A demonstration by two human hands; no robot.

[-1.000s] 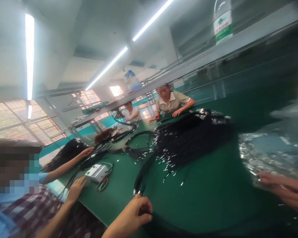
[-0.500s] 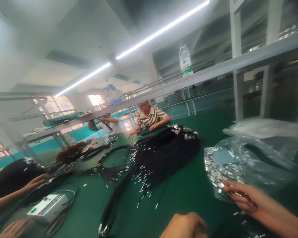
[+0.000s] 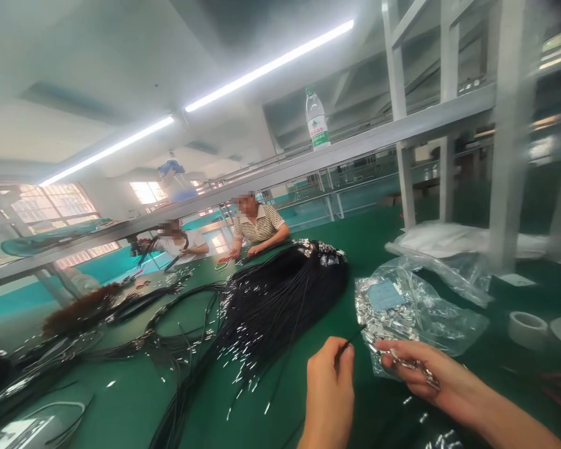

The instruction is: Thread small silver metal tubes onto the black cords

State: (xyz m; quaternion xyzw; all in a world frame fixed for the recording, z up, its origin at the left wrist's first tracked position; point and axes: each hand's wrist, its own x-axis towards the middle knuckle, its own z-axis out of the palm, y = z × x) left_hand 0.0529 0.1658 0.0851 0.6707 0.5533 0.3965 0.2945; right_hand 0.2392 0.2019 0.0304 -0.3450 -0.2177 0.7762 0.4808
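My left hand [image 3: 330,390] is pinched closed on the end of a thin black wire [image 3: 350,340] whose tip points up and right. My right hand [image 3: 421,374] is cupped closed around small silver metal clips [image 3: 414,365], just beside the wire tip. A clear plastic bag of silver clips [image 3: 402,308] with a blue label lies right behind my right hand. A large bundle of black wires with metal tips [image 3: 271,299] spreads across the green table [image 3: 364,237] to the left of my hands.
Two people sit at the far side of the table, one in a striped shirt [image 3: 257,226]. More wire bundles [image 3: 121,312] lie at left. Tape rolls [image 3: 527,328] sit at right by a white frame post [image 3: 507,156]. A water bottle [image 3: 316,120] stands on the overhead shelf.
The view swung right, away from the person beside me. My left hand rose with a wire pinched in it, and my right hand drew in beside it holding clips.
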